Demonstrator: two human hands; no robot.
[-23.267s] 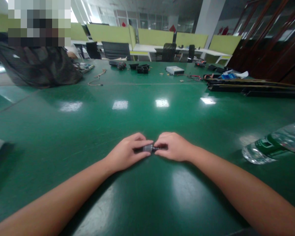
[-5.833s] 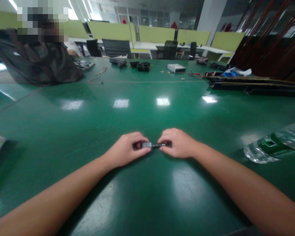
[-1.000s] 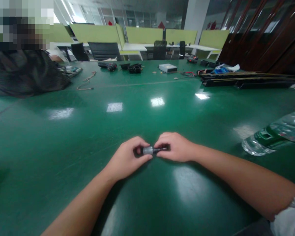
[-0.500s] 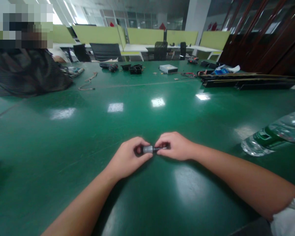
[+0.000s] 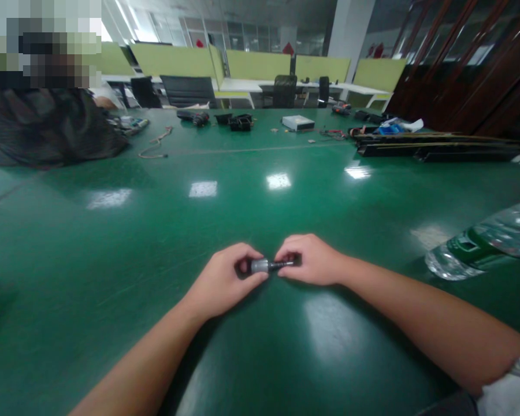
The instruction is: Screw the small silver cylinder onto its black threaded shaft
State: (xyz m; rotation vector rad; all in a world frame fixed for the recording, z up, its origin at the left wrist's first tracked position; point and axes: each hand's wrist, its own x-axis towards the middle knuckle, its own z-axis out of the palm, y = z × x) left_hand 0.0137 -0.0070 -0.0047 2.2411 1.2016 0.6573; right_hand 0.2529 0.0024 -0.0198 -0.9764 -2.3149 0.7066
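A small silver cylinder [image 5: 260, 266] with a dark end lies low over the green table, and a thin dark ribbed rod [image 5: 281, 264] runs out of its right end. It looks like a little motor with a shaft, though its exact kind is unclear. My left hand [image 5: 230, 279] pinches the cylinder between thumb and forefinger, hiding its left end. On the other side, my right hand [image 5: 311, 260] has its thumb and bent fingers around the rod. Whether every fingertip touches the rod cannot be seen.
A water bottle [image 5: 481, 245] lies at the right. Farther back are a camouflage bag [image 5: 56, 130], a cable [image 5: 156, 141], black parts [image 5: 240, 121], a silver box [image 5: 298, 122] and long black strips [image 5: 437, 148]. A person is partly visible at the far left.
The fingers of my right hand have loosened a little, and more of the rod shows between them. My left hand keeps its pinch on the cylinder. The view has shifted slightly.
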